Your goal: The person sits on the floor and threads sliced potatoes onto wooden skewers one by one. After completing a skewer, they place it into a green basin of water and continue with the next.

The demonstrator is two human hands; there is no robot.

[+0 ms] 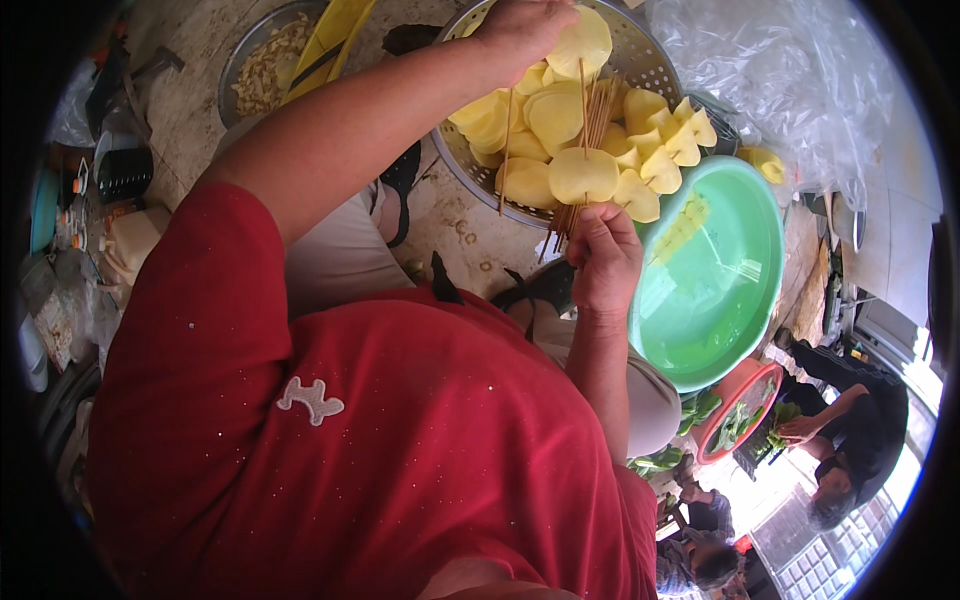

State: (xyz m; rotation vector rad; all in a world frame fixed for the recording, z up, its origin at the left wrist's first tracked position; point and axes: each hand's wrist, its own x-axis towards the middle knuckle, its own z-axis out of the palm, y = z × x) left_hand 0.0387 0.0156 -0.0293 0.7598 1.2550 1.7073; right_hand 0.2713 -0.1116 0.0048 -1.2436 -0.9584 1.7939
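My left hand [529,34], partly cut off by the top edge, has its fingers on a round, pale yellow potato slice [583,43]. That slice meets the upper end of a thin wooden skewer [583,112]. Lower on the same skewer sits another slice [583,177]. My right hand [609,251] pinches the skewer's lower end between thumb and fingers. Beneath both hands is a perforated metal colander [658,56] with many loose slices [553,118], a bundle of bare skewers [598,116] and several threaded skewers of slices [661,172] at its right side.
A green plastic basin [757,300] of water holds yellow slices beside the colander. At left are a metal bowl of pieces [251,49] and a yellow slicer [319,56]. Clear plastic sheeting [787,90] lies upper right. Two people sit lower right, one handling greens near an orange-rimmed tub [709,439].
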